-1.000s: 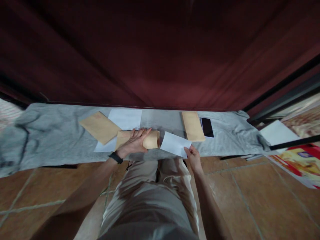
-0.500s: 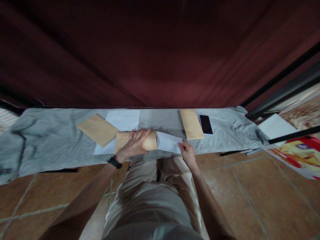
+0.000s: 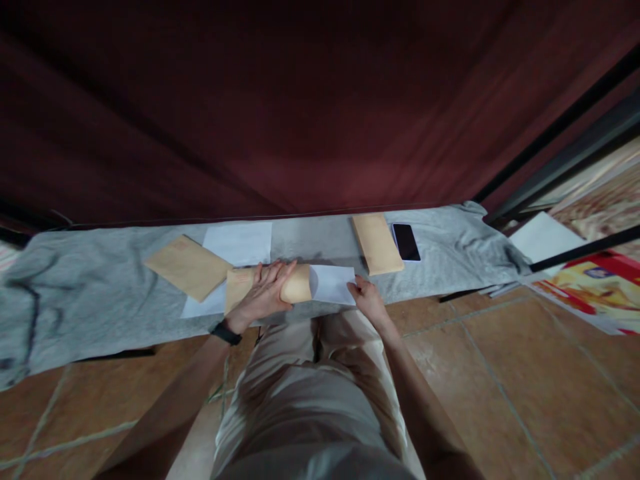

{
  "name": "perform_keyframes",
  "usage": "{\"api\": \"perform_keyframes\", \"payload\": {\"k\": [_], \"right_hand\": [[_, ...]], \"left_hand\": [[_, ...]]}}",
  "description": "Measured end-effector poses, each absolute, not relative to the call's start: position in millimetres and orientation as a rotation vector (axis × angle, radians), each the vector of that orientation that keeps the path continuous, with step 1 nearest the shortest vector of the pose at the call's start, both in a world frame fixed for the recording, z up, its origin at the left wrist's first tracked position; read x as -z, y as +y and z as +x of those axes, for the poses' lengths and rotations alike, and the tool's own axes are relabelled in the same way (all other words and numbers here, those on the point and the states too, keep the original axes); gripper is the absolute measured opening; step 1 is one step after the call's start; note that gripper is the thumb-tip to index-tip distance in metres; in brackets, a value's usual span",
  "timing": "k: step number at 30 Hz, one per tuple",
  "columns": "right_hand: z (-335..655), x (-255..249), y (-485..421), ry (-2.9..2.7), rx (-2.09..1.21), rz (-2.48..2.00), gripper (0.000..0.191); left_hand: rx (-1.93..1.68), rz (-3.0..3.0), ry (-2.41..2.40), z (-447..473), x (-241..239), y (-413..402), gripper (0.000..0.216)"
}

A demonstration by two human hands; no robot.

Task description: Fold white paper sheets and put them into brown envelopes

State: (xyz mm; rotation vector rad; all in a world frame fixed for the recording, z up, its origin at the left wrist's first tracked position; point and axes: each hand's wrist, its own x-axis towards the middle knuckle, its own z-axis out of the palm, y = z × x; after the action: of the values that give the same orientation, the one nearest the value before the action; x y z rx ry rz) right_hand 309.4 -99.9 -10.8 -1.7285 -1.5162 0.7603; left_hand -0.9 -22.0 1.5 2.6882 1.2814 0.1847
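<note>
- my left hand (image 3: pixel 263 295) lies flat, fingers spread, pressing a brown envelope (image 3: pixel 295 287) onto the grey cloth (image 3: pixel 100 293) at the near middle.
- my right hand (image 3: pixel 367 300) pinches a white sheet (image 3: pixel 333 283), its left edge at the envelope's open mouth.
- a phone (image 3: pixel 405 241) lies far right.

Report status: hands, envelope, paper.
Left hand flat on brown envelope, mouth open. Right hand pinching white paper, its edge at the mouth. Nothing between them.
</note>
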Motion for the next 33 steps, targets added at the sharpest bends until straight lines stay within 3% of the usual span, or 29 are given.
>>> {"api": "perform_keyframes", "payload": {"k": [11,23,33], "right_hand": [[302,33,-91,-1.013,-0.851,-1.582,0.034],[273,35,-81,-1.062,-0.93,-1.605,0.037],[240,28,-77,-1.245,-0.861,-1.705,0.025]], "left_hand": [[-0.157,2.661,1.285,3,-6,-23,0.12],[-0.124,2.667,1.26,13,-19,-28,0.117],[-0.109,2.707,1.218,12,-10,-25,0.119]]}}
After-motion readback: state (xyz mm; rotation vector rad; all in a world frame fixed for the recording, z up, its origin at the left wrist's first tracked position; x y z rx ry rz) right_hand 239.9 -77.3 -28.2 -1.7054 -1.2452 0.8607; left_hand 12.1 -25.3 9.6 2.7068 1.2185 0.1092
